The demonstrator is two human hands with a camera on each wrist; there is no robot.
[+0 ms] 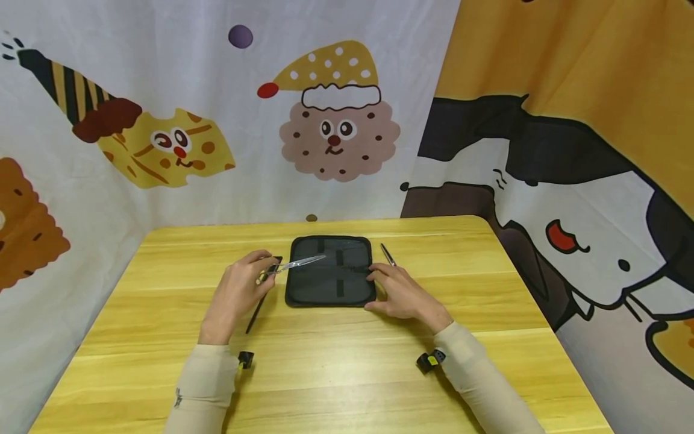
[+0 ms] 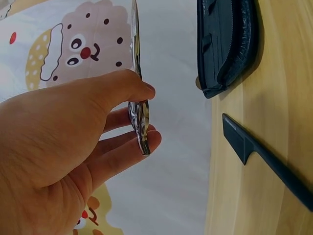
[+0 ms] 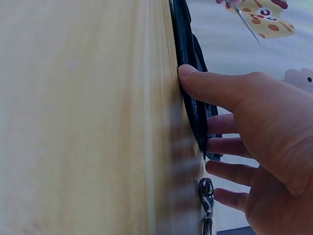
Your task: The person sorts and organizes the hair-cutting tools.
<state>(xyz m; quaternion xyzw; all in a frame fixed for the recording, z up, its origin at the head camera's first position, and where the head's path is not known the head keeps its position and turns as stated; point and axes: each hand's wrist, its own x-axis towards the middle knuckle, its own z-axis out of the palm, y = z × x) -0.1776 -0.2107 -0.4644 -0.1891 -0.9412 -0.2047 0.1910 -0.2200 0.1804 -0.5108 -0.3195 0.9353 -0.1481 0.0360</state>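
My left hand pinches a pair of silver scissors by the handles, thumb on one side and fingers on the other. The blades point right, over the left part of an unfolded black zip case. My right hand rests at the case's right edge, thumb near its front corner and fingers fairly straight along the side. Below the left hand lies a black tail comb. Beside the right fingers is a second silver tool with scissor-like handles, partly hidden by that hand in the head view.
The wooden table ends at a patterned cloth hung behind it and along its sides. Black elastic straps cross the case's inner face. Small black cameras sit at both wrists.
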